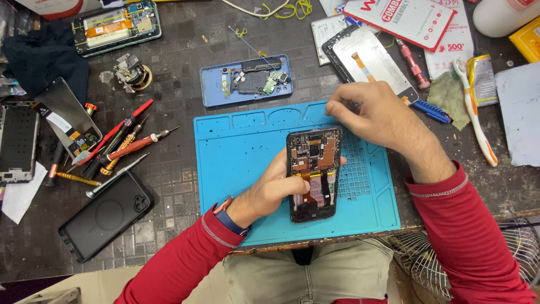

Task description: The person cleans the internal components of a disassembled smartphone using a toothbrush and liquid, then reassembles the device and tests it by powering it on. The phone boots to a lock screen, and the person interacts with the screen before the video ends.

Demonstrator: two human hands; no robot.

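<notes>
This is a phone repair workshop. A worn, dark workbench [169, 169] carries a blue silicone repair mat [236, 152] with small parts compartments, a cluster of precision screwdrivers [121, 146], and several opened phones: a blue back housing [247, 80], a bare screen panel [368, 59], a teal-framed phone [115, 25] with its insides exposed. A black phone case [106, 217] and a toothbrush [475, 110] lie among the clutter.

The left hand [270, 188] curls, thumb and fingers closed in a grip, near the tabletop's front edge; the right hand [368, 112] hovers farther back, fingertips pinched together.
</notes>
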